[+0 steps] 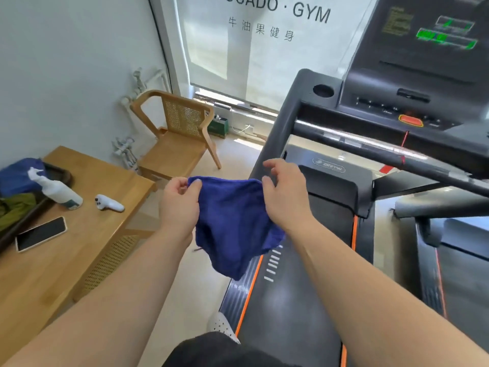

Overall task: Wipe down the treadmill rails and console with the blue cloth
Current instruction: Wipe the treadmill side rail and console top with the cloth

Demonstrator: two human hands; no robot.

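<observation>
On a wooden table (79, 260) lie a white spray bottle (57, 190), a white controller (108, 203) near it and a phone (41, 233), screen up. A cane-backed wooden chair (177, 133) stands beyond.

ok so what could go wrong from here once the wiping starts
1. The black treadmill console has lit green displays, so wiping with the dark blue cloth might press a button and start the belt.
2. The cloth could snag the thin red safety cord hanging below the console.
3. The left hand and right hand only pinch its top edge; the loose cloth may slip.
</observation>
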